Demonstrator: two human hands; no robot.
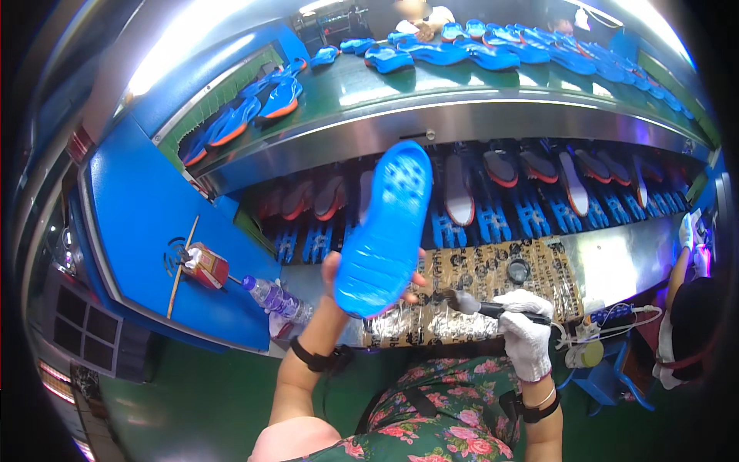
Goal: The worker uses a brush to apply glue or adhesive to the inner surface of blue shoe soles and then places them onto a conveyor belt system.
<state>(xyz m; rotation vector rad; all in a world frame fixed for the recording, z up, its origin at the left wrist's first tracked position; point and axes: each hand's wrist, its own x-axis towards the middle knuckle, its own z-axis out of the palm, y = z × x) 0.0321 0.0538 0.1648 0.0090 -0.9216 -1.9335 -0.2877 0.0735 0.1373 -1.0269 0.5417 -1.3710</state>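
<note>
Your left hand (329, 279) is holding one blue insole (387, 231), thumb and fingers partly curled around its opposite edges; the insole is standing raised above the bench (485, 327). Your gloved right hand (526, 335) is closing around the handle of one brush (485, 308), bristles pointing toward your left hand. More than ten blue insoles (493, 55) are lying on the raised surface ahead of both hands, overlapping too much for an exact count. Containers: one bottle (279, 299) is sitting just left of your left hand; one round dish (519, 269) is resting just beyond your right hand. Their contents are not showing clearly.
</note>
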